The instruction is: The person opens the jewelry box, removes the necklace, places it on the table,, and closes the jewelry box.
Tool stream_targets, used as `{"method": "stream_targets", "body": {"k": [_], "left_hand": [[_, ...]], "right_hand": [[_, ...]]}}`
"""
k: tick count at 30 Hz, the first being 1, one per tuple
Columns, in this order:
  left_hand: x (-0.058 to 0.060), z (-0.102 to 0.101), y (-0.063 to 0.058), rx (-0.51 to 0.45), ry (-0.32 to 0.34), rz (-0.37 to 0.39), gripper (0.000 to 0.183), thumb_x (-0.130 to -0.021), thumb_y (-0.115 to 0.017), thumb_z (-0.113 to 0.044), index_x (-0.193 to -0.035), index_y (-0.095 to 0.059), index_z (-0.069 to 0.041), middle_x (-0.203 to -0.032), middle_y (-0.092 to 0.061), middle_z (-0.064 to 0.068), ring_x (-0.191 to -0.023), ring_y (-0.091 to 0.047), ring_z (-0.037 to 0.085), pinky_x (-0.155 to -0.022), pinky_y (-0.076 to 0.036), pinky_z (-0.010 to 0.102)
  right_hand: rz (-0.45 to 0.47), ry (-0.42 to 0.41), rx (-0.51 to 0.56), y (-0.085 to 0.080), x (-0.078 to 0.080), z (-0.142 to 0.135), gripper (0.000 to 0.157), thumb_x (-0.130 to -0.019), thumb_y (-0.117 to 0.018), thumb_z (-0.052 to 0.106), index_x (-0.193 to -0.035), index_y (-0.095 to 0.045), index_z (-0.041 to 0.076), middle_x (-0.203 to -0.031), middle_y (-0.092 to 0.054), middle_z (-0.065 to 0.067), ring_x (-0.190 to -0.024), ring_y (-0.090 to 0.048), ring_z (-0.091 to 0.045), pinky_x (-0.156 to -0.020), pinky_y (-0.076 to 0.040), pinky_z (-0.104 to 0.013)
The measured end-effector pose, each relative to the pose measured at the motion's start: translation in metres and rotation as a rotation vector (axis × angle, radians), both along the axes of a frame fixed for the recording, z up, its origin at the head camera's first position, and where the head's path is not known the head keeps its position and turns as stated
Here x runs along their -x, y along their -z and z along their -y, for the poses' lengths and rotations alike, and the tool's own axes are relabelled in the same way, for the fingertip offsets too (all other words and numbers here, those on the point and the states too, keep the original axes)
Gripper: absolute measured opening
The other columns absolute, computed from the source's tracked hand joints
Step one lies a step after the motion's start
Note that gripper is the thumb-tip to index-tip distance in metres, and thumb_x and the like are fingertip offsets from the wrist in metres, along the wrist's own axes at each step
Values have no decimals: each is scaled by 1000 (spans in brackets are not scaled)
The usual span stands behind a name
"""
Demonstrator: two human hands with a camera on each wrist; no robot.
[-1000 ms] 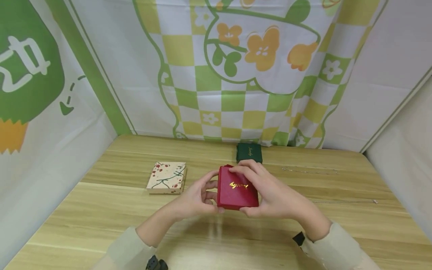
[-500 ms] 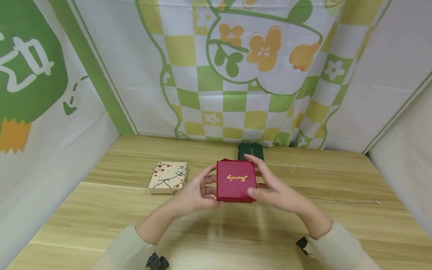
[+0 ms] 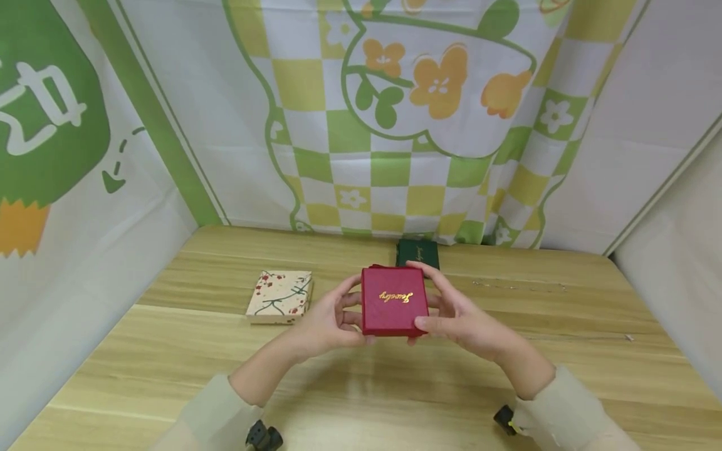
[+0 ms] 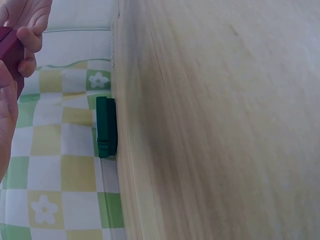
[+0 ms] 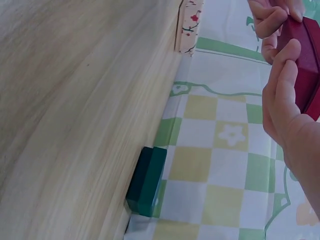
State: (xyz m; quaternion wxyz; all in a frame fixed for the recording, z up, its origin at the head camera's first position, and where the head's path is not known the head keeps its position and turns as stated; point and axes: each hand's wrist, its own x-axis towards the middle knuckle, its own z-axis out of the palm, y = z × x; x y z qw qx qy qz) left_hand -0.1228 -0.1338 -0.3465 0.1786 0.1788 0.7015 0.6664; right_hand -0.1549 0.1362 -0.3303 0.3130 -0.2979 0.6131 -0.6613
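A red jewelry box point(image 3: 395, 310) with gold lettering on its lid is held up over the table between both hands. My left hand point(image 3: 329, 319) grips its left side, thumb at the near edge and fingers behind. On the right side my right hand point(image 3: 459, 316) holds it, with the thumb at the near right corner and the index finger at the far one. In the right wrist view, fingers lie along the underside of the red box point(image 5: 302, 65). The lid appears closed; the inside is hidden.
A cream flower-patterned box point(image 3: 280, 297) lies left on the wooden table point(image 3: 186, 351). A dark green jewelry box point(image 3: 417, 252) stands at the back by the checkered curtain point(image 3: 389, 169). Thin chains, one a necklace point(image 3: 519, 286), lie on the right.
The red box has turned so its lid faces me squarely. My right hand has shifted from over the lid to the box's right side. My left hand has kept its grip.
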Motion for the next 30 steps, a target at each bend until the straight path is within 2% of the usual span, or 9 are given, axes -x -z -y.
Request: {"method": "stream_targets", "body": {"k": [4, 7, 10, 12, 14, 17, 19, 24, 30], "left_hand": [[1, 2, -1, -4, 34, 3, 101, -81, -77, 0, -158, -14, -19, -148, -48, 18, -110, -66, 28, -91, -57, 40], [0, 6, -2, -5, 70, 22, 97, -86, -76, -12, -159, -13, -22, -156, -39, 17, -119, -62, 30, -94, -55, 43], [0, 7, -3, 6, 57, 18, 83, -95, -68, -29, -158, -14, -26, -157, -37, 17, -115, -63, 29, -91, -56, 46], [-1, 4, -4, 7, 32, -19, 75, -99, -60, -34, -158, -13, -32, -153, -41, 20, -107, -66, 28, -86, -57, 46], [-1, 1, -4, -2, 16, -63, 69, -102, -55, -32, -157, -13, -37, -148, -46, 21, -100, -68, 28, -81, -57, 45], [-3, -2, -5, -13, 4, -101, 67, -103, -53, -26, -156, -14, -42, -144, -48, 21, -98, -68, 28, -78, -58, 43], [-4, -4, -6, -13, -6, -105, 66, -103, -54, -25, -155, -18, -40, -142, -49, 22, -97, -68, 27, -77, -58, 41], [-4, -8, -7, -28, -42, -92, 64, -101, -57, -21, -155, -25, -35, -133, -54, 25, -94, -67, 24, -75, -59, 37], [-2, -11, -5, -14, -91, -46, 66, -101, -57, -21, -157, -24, -33, -129, -58, 25, -89, -69, 24, -79, -59, 44]], "right_hand": [[15, 11, 0, -2, -1, 0, 84, -97, -57, 3, -159, -6, 29, -150, -33, -31, -112, -62, -31, -89, -57, -45], [7, 16, -1, -3, -3, -1, 87, -97, -57, 2, -159, -4, 30, -152, -29, -30, -113, -61, -31, -89, -57, -44], [-20, 13, 9, -2, -4, 0, 87, -97, -57, 1, -160, -4, 31, -155, -24, -28, -116, -59, -31, -88, -57, -44], [-43, 12, 18, -1, -4, 0, 86, -97, -56, 1, -160, -6, 32, -157, -22, -26, -118, -58, -32, -88, -58, -44], [-60, 12, 22, 0, -4, 1, 84, -97, -56, 1, -159, -8, 31, -157, -23, -24, -118, -57, -31, -88, -58, -44], [-74, 19, 20, 0, -4, 1, 83, -97, -57, 1, -159, -10, 31, -156, -24, -24, -118, -57, -31, -88, -58, -46], [-76, 23, 16, 0, -4, 1, 83, -97, -57, 1, -159, -10, 30, -156, -25, -24, -117, -59, -31, -87, -58, -46], [-76, 45, 6, 1, -5, 2, 82, -97, -58, 2, -159, -11, 27, -157, -26, -23, -117, -60, -30, -87, -58, -45], [-96, 77, -51, 5, -5, 1, 91, -94, -65, 4, -159, -7, 30, -157, -27, -26, -124, -57, -36, -91, -57, -43]]}}
